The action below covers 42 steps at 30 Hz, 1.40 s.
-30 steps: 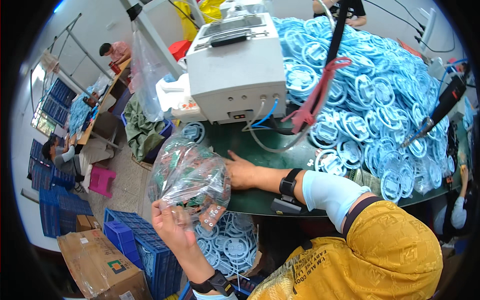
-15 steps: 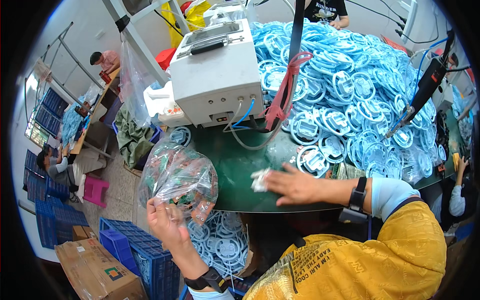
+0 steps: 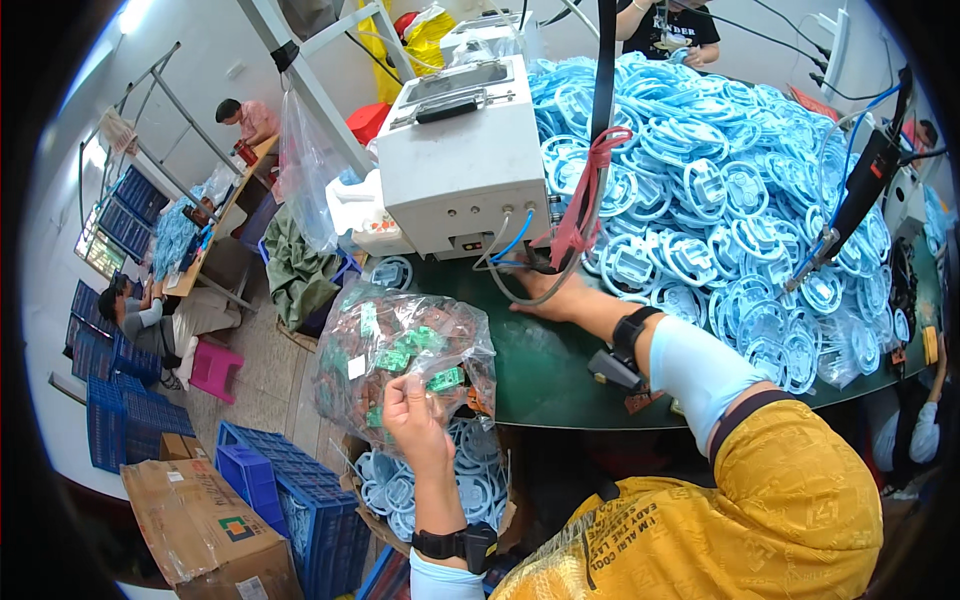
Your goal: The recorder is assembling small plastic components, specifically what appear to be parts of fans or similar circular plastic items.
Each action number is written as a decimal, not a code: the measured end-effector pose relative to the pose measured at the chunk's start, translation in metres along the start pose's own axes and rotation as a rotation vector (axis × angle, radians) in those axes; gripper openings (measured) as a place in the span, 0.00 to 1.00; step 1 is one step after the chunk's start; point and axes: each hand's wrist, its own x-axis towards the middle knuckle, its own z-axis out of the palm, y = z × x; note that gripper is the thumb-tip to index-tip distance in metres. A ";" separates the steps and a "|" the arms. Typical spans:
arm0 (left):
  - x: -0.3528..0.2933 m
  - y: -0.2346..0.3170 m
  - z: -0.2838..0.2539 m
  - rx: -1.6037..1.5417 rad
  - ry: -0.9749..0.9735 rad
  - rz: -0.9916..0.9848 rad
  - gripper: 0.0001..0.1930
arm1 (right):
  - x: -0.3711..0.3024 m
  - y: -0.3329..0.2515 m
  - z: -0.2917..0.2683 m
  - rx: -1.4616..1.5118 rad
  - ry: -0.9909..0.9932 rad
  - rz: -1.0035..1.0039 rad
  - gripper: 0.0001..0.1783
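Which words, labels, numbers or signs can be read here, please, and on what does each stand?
I won't copy wording; here is where it stands:
Yellow garment: dark lettering.
Black T-shirt at the far side: pale lettering.
Cardboard box: square green emblem; white labels too small to read.
Clear bag in the left hand: no readable print.
Anything else: too small or blurred.

Clearance: bare strip of the table (image 3: pixel 545 390) along its near edge.
The strip extends rightward from the plastic bag (image 3: pixel 340 368) at the near left corner; the right forearm (image 3: pixel 606 318) spans it. The machine (image 3: pixel 465 165) blocks the far side, its looped hose (image 3: pixel 497 238) crossing the right hand (image 3: pixel 558 300) in view. A pile of blue parts (image 3: pixel 700 180) obstructs the right.
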 end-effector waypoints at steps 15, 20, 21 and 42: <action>-0.028 -0.031 -0.012 0.318 -0.097 0.041 0.06 | -0.099 -0.053 -0.018 -0.421 0.063 -0.115 0.18; -0.036 -0.001 -0.002 0.564 -0.196 0.054 0.19 | -0.080 -0.061 -0.009 0.018 0.168 -0.160 0.07; -0.039 0.009 0.004 0.679 -0.202 0.060 0.24 | -0.078 -0.061 -0.007 0.062 0.195 -0.179 0.04; -0.010 -0.083 0.075 -0.365 -0.306 -0.460 0.09 | -0.098 -0.091 -0.086 0.588 0.369 -0.092 0.13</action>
